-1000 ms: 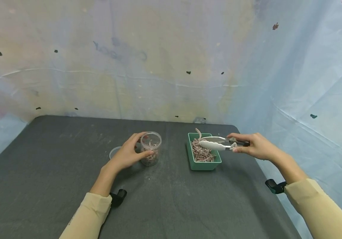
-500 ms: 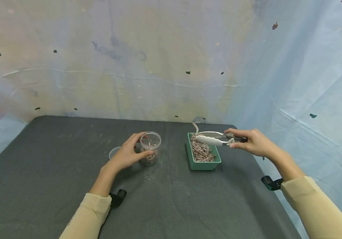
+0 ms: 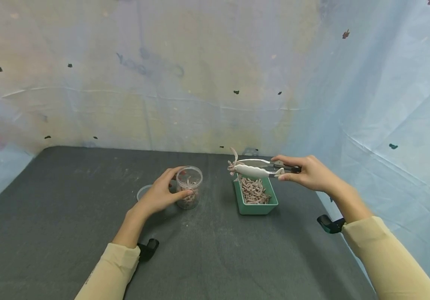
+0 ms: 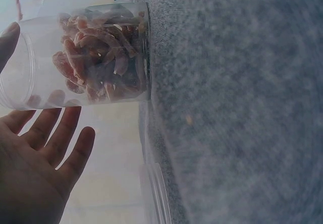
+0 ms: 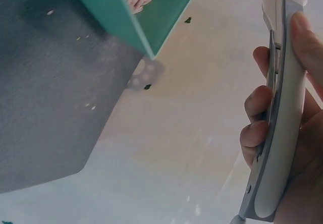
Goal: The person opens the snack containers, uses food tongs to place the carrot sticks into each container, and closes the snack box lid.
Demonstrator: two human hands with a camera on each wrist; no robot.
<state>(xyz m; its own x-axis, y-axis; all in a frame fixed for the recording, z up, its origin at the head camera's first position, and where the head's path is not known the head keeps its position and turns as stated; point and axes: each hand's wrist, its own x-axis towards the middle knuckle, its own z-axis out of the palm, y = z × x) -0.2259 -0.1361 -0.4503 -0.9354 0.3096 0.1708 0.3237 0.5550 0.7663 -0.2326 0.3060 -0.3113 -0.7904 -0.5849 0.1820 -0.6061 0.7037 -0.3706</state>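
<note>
To the right of the green tub [image 3: 257, 209], my right hand [image 3: 310, 174] grips a pair of tongs [image 3: 252, 171], thumb on one arm and fingers curled round the other. The tongs pinch a clump of pinkish strips [image 3: 232, 167], one poking upward, by the tub's far left corner; their tips are cut off in the right wrist view. Behind them, the tub's far rim is mostly hidden. More strips lie in the tub. Well to the left, my left hand [image 3: 162, 189] holds an upright clear jar [image 3: 194, 183], thumb in front, fingers partly hidden behind; strips sit inside. Beside that hand, a clear round lid [image 3: 142, 191] on the dark table [image 3: 215, 258] is partly covered.
</note>
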